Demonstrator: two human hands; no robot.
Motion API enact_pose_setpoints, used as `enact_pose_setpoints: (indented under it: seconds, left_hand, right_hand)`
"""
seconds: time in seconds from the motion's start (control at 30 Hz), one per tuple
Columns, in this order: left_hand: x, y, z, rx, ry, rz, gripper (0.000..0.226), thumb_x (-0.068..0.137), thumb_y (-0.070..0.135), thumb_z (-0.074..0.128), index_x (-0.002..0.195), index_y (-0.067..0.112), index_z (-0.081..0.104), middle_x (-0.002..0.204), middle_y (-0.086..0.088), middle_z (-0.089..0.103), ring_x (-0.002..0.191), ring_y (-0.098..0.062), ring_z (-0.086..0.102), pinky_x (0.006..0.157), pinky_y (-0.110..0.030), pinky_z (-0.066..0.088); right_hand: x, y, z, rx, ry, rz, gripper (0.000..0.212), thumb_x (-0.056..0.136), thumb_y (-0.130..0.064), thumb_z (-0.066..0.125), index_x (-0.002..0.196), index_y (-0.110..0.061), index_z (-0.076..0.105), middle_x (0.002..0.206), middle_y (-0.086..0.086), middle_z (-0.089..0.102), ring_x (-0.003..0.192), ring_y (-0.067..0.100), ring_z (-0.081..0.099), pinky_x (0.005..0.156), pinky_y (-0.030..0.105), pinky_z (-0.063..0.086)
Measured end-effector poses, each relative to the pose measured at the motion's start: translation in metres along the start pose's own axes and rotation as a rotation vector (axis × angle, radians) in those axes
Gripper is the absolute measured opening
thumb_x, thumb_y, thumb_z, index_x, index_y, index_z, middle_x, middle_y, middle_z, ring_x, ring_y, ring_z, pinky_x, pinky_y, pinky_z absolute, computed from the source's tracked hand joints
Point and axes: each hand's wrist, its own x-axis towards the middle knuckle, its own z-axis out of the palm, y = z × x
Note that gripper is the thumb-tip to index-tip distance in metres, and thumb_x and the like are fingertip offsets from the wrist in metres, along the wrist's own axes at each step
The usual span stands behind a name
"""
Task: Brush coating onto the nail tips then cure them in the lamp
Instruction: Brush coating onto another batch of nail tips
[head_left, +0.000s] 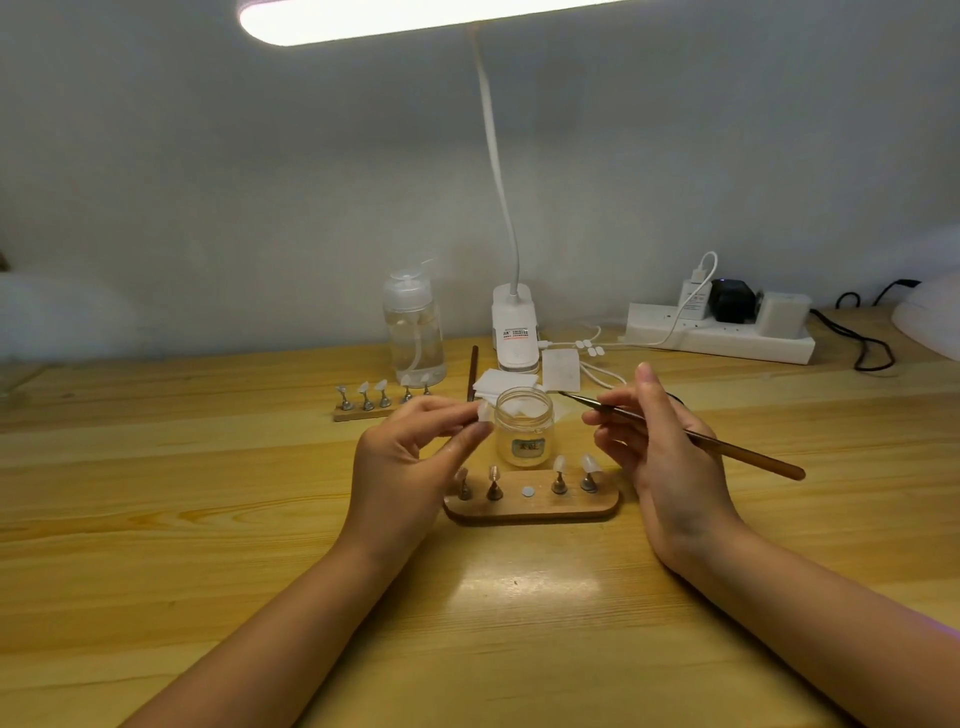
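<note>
The left hand (410, 457) pinches a small, translucent white plastic nail tip (484, 413) between thumb and fingertips, raised off the pale wooden counter (208, 519), likely so its surface faces the brush. The right hand's (660, 452) grip is closed around a slim brown wooden-handled brush (696, 439), pen-fashion near the metal ferrule, which gives fine control of the dark bristle end; that end points toward the left grip.

Between the two grips and just beyond them stands a small, clear, lidless glass jar (523, 427) with pale contents, presumably the coating, kept within a short dip of the brush. Just below both grips lies a rounded wooden holder base (530, 506) with four small metal stands; the two nearer the right grip carry nail tips, while the two nearer the left grip look bare or hard to read. A white round spot sits in the middle, seemingly where the held tip's stand belongs.

Beyond the left grip is a second wooden strip of stands with tips (382, 399), a clear pump bottle (414, 327), and white wipes (506, 384). The curing lamp is not clearly identifiable.
</note>
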Motion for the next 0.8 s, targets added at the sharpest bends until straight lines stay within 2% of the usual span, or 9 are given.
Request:
enact_pose_setpoints:
  seconds: [0.13,0.23,0.33,0.47,0.6,0.7,0.8]
  left_hand:
    - [-0.001,-0.003,-0.001,0.001,0.012,-0.014,0.020,0.078,0.008,0.063,0.086,0.026,0.067,0.091,0.008,0.066,0.086,-0.005,0.063,0.075,-0.016,0.052]
    - [-0.001,-0.001,-0.001,-0.006,0.001,0.001,0.022,0.077,0.004,0.064,0.085,0.025,0.067,0.090,0.006,0.066,0.086,-0.006,0.063,0.076,-0.016,0.051]
    - [-0.003,0.000,0.000,0.016,-0.014,0.024,0.019,0.075,0.012,0.065,0.086,0.027,0.066,0.090,0.009,0.066,0.087,-0.001,0.062,0.078,-0.013,0.049]
    - [-0.002,0.001,0.002,0.022,-0.027,0.033,0.019,0.070,0.025,0.062,0.088,0.030,0.065,0.091,0.014,0.067,0.090,0.001,0.062,0.081,-0.013,0.048]
    - [-0.003,0.000,0.002,0.032,-0.041,0.067,0.017,0.073,0.018,0.065,0.086,0.029,0.066,0.087,0.014,0.067,0.086,0.002,0.062,0.079,-0.010,0.046]
    - [-0.003,0.001,0.003,0.034,-0.055,0.091,0.014,0.073,0.021,0.064,0.084,0.029,0.066,0.084,0.016,0.066,0.086,0.004,0.061,0.077,-0.006,0.043]
    - [-0.003,0.000,0.003,0.047,-0.057,0.095,0.013,0.074,0.019,0.065,0.083,0.028,0.066,0.085,0.015,0.065,0.087,0.004,0.060,0.077,-0.005,0.041]
  right_hand:
    - [-0.002,-0.001,0.000,-0.013,-0.039,-0.067,0.031,0.062,-0.047,0.060,0.074,-0.019,0.066,0.071,-0.002,0.070,0.069,0.005,0.064,0.061,0.015,0.050]
    - [-0.001,-0.004,0.002,-0.079,-0.042,-0.141,0.026,0.067,-0.043,0.059,0.077,-0.020,0.064,0.070,-0.002,0.070,0.066,0.006,0.063,0.060,0.014,0.051]
    - [0.002,-0.011,0.002,-0.117,-0.027,-0.213,0.028,0.071,-0.043,0.057,0.085,-0.020,0.055,0.069,-0.002,0.070,0.059,0.006,0.062,0.057,0.015,0.051]
    - [0.010,-0.024,0.003,-0.221,-0.076,-0.260,0.032,0.072,-0.047,0.053,0.078,-0.015,0.052,0.063,0.002,0.068,0.049,0.005,0.057,0.052,0.015,0.049]
    - [0.029,-0.040,0.011,-0.419,-0.188,-0.312,0.036,0.076,-0.046,0.055,0.070,-0.010,0.054,0.053,0.003,0.061,0.042,0.003,0.051,0.045,0.013,0.042]
    - [0.047,-0.043,0.022,-0.673,-0.269,-0.394,0.033,0.079,-0.037,0.064,0.062,-0.011,0.055,0.052,0.000,0.056,0.045,0.002,0.051,0.050,0.017,0.045]
    - [0.057,-0.040,0.036,-0.882,-0.313,-0.388,0.035,0.076,-0.041,0.067,0.055,-0.018,0.053,0.053,-0.004,0.054,0.055,0.008,0.053,0.057,0.028,0.046]
